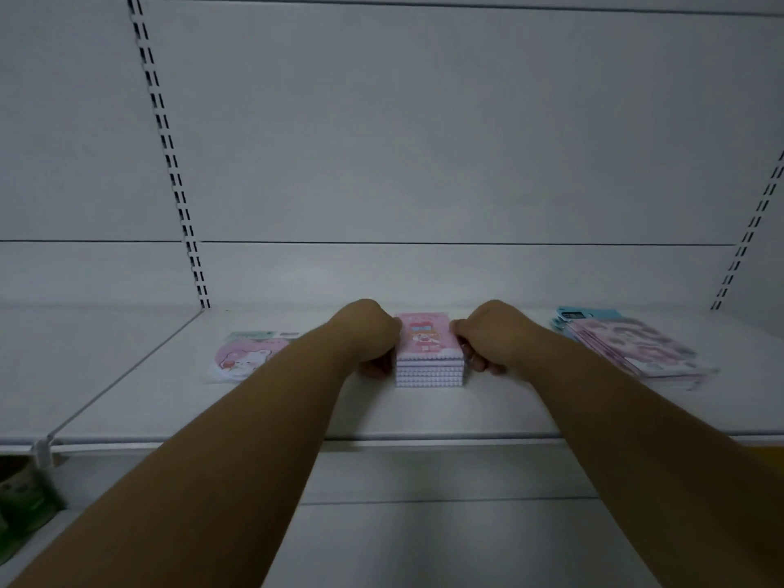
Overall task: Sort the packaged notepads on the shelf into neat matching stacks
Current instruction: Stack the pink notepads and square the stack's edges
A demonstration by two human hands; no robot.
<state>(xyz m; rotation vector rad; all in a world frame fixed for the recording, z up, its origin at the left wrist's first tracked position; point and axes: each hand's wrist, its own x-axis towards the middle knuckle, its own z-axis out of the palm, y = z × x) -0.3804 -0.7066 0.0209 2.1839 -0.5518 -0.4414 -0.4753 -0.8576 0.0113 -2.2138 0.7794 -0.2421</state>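
Reaching forward over the white shelf [424,413], both bare arms meet at a small stack of pink notepads [429,352] that stands in the middle of the shelf. The left hand [373,337] presses against the left side of the stack and the right hand [488,337] against the right side, fingers curled, so the two hands grip the stack between them. The top notepad shows a cartoon figure on a pink cover, and the spiral edges face the camera. To the left, near the left forearm, lies a pink round-shaped package [244,358] with a white animal on it. To the right, well apart, a loose pile of pink and blue packages [632,350] is spread unevenly.
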